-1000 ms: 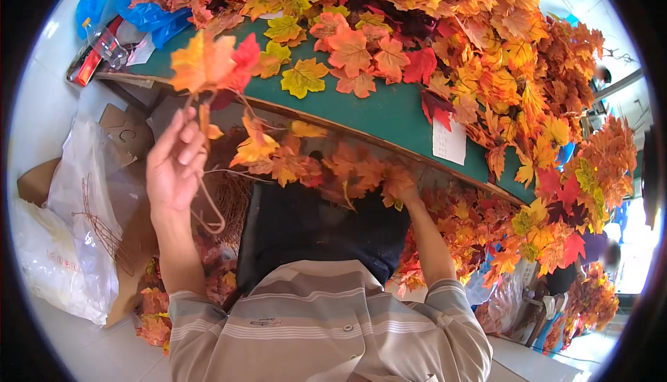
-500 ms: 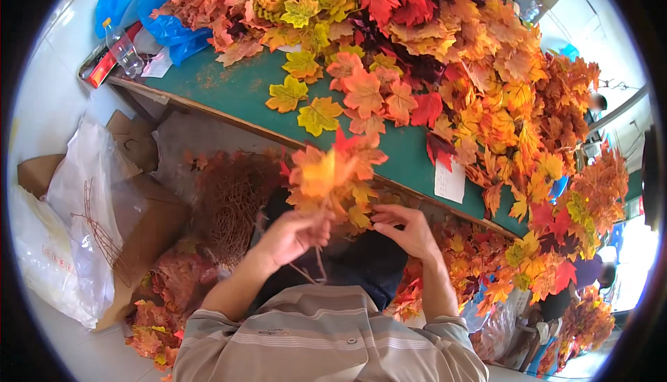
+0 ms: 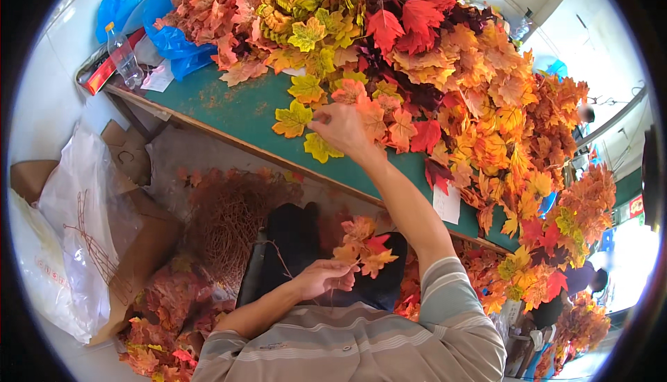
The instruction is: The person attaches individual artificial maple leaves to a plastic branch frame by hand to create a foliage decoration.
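My left hand [image 3: 325,279] is closed on the stem of a small artificial maple branch in front of my lap. Orange, yellow and red leaves [image 3: 363,244] fan out beyond its fingers, and a thin brown stem [image 3: 281,259] sticks out to the left. Over the green table, my right hand [image 3: 342,129] reaches far forward with its fingertips pinched at the right edge of a yellow-green maple leaf [image 3: 292,118]. Another yellow leaf [image 3: 322,147] lies just below that hand, and a coral leaf [image 3: 401,130] lies to its right.
Heaps of orange leaves [image 3: 479,69] and red leaves [image 3: 410,17] cover the table's back and right. A plastic bottle [image 3: 125,59] and blue bag [image 3: 174,41] sit at its left end. Below are brown wire stems [image 3: 226,225], a white plastic bag [image 3: 76,229] and a cardboard box [image 3: 149,232].
My right hand has moved from beside the leaf branch up and forward to the yellow-green leaf on the table. My left hand has lowered the branch toward my lap, to the right.
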The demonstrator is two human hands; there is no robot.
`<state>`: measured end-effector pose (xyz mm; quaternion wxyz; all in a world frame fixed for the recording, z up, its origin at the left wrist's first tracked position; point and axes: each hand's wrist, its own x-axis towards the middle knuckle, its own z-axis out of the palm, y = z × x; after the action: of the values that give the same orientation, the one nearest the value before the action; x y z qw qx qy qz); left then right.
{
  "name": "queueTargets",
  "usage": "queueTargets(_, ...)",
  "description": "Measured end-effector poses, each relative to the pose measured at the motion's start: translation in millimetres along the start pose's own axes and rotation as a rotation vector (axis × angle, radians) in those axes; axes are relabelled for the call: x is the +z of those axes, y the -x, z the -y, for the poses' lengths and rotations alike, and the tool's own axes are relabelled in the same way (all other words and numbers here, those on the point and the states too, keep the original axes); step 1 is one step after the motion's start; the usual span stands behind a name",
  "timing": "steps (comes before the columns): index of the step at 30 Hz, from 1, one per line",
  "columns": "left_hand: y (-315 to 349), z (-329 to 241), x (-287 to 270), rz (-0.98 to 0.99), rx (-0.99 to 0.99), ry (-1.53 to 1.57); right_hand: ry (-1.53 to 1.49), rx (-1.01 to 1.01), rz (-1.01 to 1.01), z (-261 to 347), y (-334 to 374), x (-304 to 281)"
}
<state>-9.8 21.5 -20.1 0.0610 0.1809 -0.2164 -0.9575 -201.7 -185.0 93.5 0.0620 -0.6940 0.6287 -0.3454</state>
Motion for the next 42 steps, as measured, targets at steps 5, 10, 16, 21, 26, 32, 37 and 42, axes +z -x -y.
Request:
queueTargets(5,7,-10,-4,-0.048,0.016,0.05,-0.189,0.139,0.144,-5,-1,5)
queueTargets(10,3,-19,-9,-0.141,0.021,0.1,-0.189,0.152,0.241,-2,-7,-6)
queueTargets(16,2,-24,2,-0.164,0.026,0.103,-0.256,0.13,0.185,-7,-6,-11)
queueTargets(21,0,-18,0,-0.116,0.028,0.099,-0.426,0.157,0.097,-2,-7,-20)
queueTargets(26,2,-17,-2,-0.23,0.064,0.052,-0.332,-0.082,-0.17,17,12,-56)
queueTargets(32,7,-28,-6,-0.331,0.254,0.02,-0.705,-0.032,0.087,40,113,-130)
queueTargets(37,1,-37,7,-0.365,0.37,-0.065,-0.936,0.484,0.478,33,209,-113)
queueTargets(42,2,-39,42,-0.478,0.444,-0.316,-0.736,0.404,0.35,33,254,-72)
